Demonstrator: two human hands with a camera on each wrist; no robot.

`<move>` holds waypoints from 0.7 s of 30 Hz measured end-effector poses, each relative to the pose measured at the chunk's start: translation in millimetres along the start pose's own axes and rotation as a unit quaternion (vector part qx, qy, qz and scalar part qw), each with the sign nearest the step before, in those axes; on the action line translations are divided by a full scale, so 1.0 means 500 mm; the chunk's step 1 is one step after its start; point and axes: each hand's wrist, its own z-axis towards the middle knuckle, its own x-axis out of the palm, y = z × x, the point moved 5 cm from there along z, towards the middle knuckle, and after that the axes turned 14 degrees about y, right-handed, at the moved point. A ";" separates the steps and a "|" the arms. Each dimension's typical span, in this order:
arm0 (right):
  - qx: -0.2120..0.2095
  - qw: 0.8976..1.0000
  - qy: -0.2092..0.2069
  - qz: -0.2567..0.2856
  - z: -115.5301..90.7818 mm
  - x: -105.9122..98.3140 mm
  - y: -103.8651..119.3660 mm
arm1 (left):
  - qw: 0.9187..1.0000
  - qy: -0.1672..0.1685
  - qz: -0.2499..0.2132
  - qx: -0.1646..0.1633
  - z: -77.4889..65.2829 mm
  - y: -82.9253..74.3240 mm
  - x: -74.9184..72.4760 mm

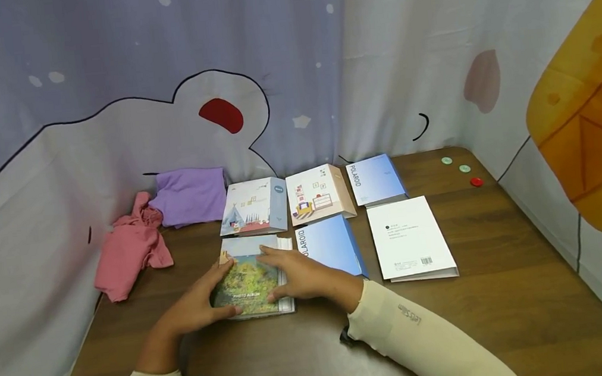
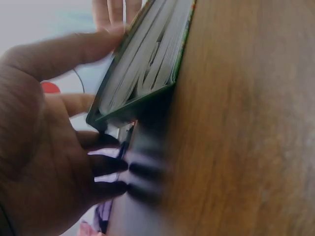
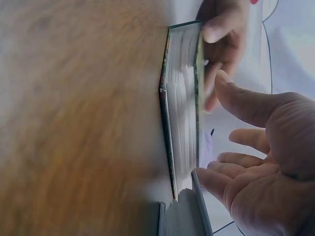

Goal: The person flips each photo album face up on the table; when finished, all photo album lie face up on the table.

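Photo album [image 1: 250, 279], left edge partly behind the left fingers [image 1: 224, 269].

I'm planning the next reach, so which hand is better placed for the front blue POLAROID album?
Probably the right hand: it is nearer the front blue POLAROID album, while the left hand is at the photo album's left edge.

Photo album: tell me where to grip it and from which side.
Probably by the album's spine, with the left hand coming from the left, thumb on top: it lies cover up, and there the closed spine joins both covers, while page edges show along the near side.
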 end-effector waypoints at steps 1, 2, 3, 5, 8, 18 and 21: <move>0.001 1.000 -0.002 0.001 -0.001 -0.001 0.000 | 1.000 0.005 0.007 -0.013 0.001 0.003 0.001; 0.001 1.000 -0.003 0.006 -0.004 -0.003 0.000 | 1.000 0.009 0.015 -0.024 0.001 0.005 0.000; 0.000 1.000 -0.005 0.011 -0.007 -0.006 0.000 | 0.999 0.011 0.019 -0.033 0.000 0.005 0.000; -0.001 1.000 -0.008 0.016 -0.014 -0.012 -0.001 | 0.999 0.012 0.025 -0.041 -0.001 0.002 -0.002; -0.006 1.000 -0.012 0.025 -0.028 -0.022 -0.004 | 0.998 0.004 0.041 -0.038 -0.005 -0.009 -0.006; -0.004 0.998 -0.042 0.044 -0.082 -0.059 -0.027 | 0.995 0.001 0.100 0.004 0.042 -0.077 -0.006; 0.006 0.998 -0.052 0.047 -0.097 -0.064 -0.038 | 0.995 0.012 0.100 0.022 0.066 -0.106 0.009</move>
